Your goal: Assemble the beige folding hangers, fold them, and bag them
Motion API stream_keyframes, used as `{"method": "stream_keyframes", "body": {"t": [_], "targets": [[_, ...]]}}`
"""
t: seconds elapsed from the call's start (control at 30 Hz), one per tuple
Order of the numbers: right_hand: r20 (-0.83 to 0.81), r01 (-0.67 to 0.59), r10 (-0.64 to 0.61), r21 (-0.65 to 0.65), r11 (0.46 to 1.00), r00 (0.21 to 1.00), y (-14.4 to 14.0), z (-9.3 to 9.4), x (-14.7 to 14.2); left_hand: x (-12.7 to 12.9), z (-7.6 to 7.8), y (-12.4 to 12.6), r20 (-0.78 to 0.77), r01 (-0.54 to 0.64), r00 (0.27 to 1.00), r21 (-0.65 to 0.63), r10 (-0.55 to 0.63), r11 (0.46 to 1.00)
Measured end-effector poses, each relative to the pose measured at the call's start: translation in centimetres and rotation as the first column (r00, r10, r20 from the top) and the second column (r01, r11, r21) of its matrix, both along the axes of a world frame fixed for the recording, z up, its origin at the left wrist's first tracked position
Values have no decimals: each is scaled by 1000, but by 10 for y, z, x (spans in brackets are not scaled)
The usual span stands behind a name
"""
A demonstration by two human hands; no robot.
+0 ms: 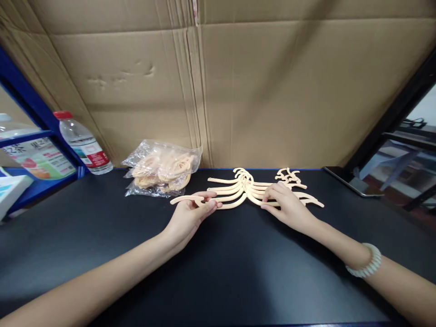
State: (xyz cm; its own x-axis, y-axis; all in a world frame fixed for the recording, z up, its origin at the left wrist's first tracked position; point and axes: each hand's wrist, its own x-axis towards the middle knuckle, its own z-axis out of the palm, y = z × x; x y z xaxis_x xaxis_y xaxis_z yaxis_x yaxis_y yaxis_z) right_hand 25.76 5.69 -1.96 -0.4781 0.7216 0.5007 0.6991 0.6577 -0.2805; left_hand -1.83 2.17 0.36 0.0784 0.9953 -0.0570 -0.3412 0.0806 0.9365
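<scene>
Several cream plastic hangers (238, 187) lie stacked on a black table (218, 272) near the cardboard back wall. My left hand (190, 215) grips the left arm of the nearest hanger between thumb and fingers. My right hand (288, 206) rests palm down on the right arms of the stack, fingers curled over them. A couple of loose hanger pieces (289, 176) lie just behind my right hand. A white beaded bracelet (366, 261) sits on my right wrist.
A clear plastic bag with more cream hangers (161, 169) lies at the back left. A water bottle with a red cap (83, 143) stands beside blue shelving (30, 109). A dark phone or tablet (350, 181) lies at the right.
</scene>
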Motion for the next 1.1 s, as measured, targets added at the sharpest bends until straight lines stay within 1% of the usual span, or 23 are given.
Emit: {"method": "stream_keyframes", "body": {"t": [0.1,0.17,0.23,0.33,0.5,0.6,0.7,0.9,1.1], "targets": [[-118,-10,-1,-95,995,993,-5,4,2,-3,0,3,12,-7,1000,-21,7,1000],[-182,-21,-2,-126,992,983,-8,8,5,-6,0,6,22,-10,1000,3,10,1000],[-219,-21,-2,-99,995,976,-11,12,8,-8,1,9,24,-3,1000,45,2,999],[-240,-11,1,-40,999,971,-14,18,10,-11,3,13,22,52,998,78,-54,996],[-246,-16,19,15,1000,969,-20,26,7,-15,8,14,108,186,976,41,-190,982],[-265,-7,20,52,999,964,-22,27,6,-17,13,11,135,287,949,11,-286,958],[-286,16,9,86,996,958,-24,26,6,-17,17,9,137,359,924,5,-356,933],[-265,25,18,160,987,964,-24,25,7,-17,16,8,131,397,909,21,-396,918],[-280,31,16,163,986,960,-25,26,7,-16,17,7,140,410,902,21,-409,912]]}}
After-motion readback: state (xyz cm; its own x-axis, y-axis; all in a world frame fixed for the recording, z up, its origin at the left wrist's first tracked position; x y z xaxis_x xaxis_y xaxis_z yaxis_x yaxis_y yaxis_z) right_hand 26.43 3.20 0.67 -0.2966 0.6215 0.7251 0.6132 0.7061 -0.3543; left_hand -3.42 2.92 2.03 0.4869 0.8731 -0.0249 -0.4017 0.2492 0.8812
